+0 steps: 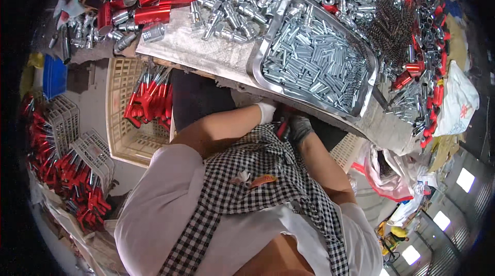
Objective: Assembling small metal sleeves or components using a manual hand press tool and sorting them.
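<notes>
Close to my apron, below the bench's near edge, my two hands are held near each other. The left hand (266, 113) wears a white glove, and its fingers are hidden under the edge. A dark grey glove covers my right hand (300, 128), whose fingers curl against a red and black tool part (282, 129). Only a small piece of that part shows, so its kind is unclear. On the bench above the hands stands a metal tray (262, 77) full of short silver pins (314, 54), with small springs at its right side.
Silver threaded fittings (232, 18) and red tubes (152, 14) heap the bench. Dark coil springs (389, 28) lie right of the tray. A cream crate (117, 121) at left holds red-handled tools (150, 98). More red-handled tools (82, 188) lie by grey baskets (93, 152). White bags (456, 103) are at right.
</notes>
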`<control>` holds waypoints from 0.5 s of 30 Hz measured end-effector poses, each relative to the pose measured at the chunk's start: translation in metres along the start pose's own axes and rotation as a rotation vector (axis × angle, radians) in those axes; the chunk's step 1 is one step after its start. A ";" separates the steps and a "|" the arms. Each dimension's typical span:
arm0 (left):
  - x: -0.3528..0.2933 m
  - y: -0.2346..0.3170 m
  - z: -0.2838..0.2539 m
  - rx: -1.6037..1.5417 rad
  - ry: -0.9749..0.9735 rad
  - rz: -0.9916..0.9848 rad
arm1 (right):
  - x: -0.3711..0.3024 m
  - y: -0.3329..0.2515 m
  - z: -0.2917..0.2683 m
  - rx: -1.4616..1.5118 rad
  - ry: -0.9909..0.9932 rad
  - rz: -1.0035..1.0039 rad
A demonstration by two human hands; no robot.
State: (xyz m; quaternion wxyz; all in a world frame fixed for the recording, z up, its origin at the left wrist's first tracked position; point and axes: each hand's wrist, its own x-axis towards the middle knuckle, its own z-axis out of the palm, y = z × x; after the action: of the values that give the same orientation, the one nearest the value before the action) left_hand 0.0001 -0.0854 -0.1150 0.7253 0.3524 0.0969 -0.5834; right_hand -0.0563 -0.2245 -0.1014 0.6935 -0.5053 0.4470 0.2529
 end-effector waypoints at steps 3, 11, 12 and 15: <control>-0.002 0.002 -0.004 -0.121 0.065 -0.049 | -0.049 -0.030 0.027 -0.114 0.060 0.040; 0.009 0.000 0.007 -0.424 0.190 -0.196 | 0.006 0.008 -0.031 -0.971 -0.009 -0.111; 0.011 -0.001 0.007 -0.467 0.210 -0.211 | 0.006 0.010 -0.032 -0.797 -0.021 -0.085; -0.004 0.011 0.015 -0.371 0.222 -0.230 | 0.010 -0.006 -0.015 -0.998 -0.039 -0.089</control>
State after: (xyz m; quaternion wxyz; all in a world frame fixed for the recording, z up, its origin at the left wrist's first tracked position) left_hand 0.0045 -0.0909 -0.0977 0.6915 0.2617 0.3211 -0.5918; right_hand -0.0517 -0.2413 -0.1088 0.3856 -0.7892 0.2362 0.4155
